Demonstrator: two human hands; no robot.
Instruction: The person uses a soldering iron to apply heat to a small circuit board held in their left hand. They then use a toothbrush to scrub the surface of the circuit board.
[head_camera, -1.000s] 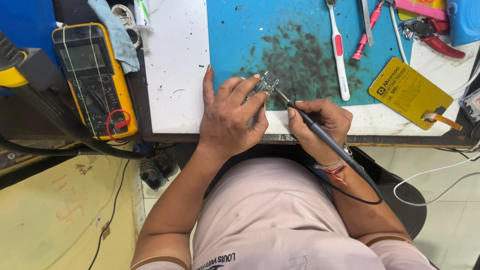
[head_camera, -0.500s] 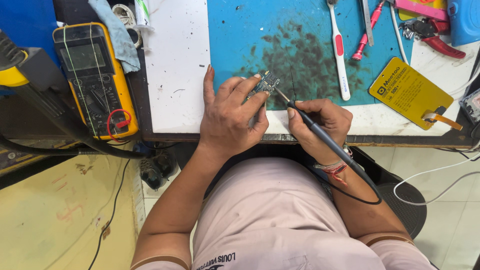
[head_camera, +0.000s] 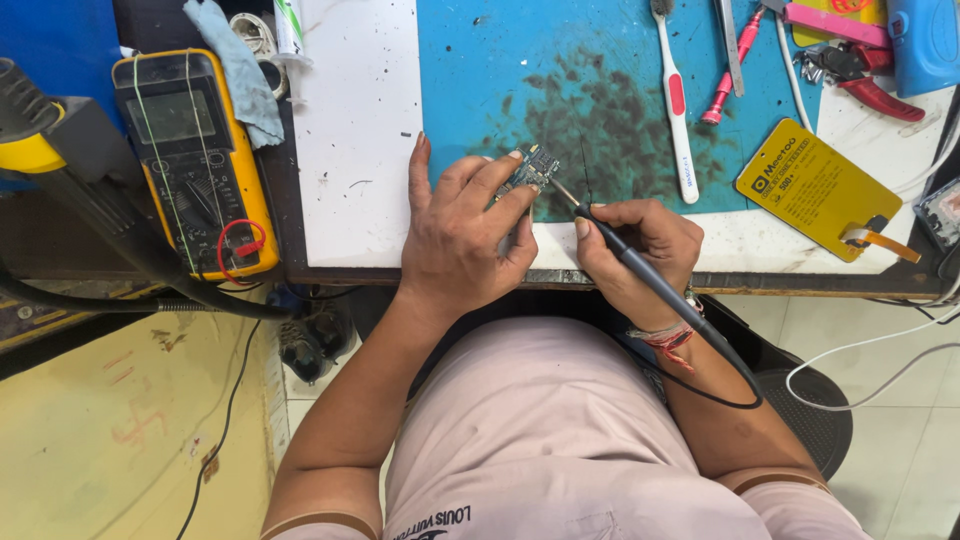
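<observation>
Circuit board (head_camera: 537, 165) under left hand (head_camera: 462, 232), soldering iron (head_camera: 640, 270)

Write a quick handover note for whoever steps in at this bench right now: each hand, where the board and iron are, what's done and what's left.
Left hand: pins the small circuit board flat on the blue mat, fingers on its edge.
Right hand: grips the soldering iron like a pen, tip at the board's right edge.
Nearby: yellow multimeter to the left, toothbrush and yellow card to the right.
Done: board placed and steadied, tip on it.
Left: cannot tell from this view whether the joint is finished; check it before lifting the iron.
</observation>
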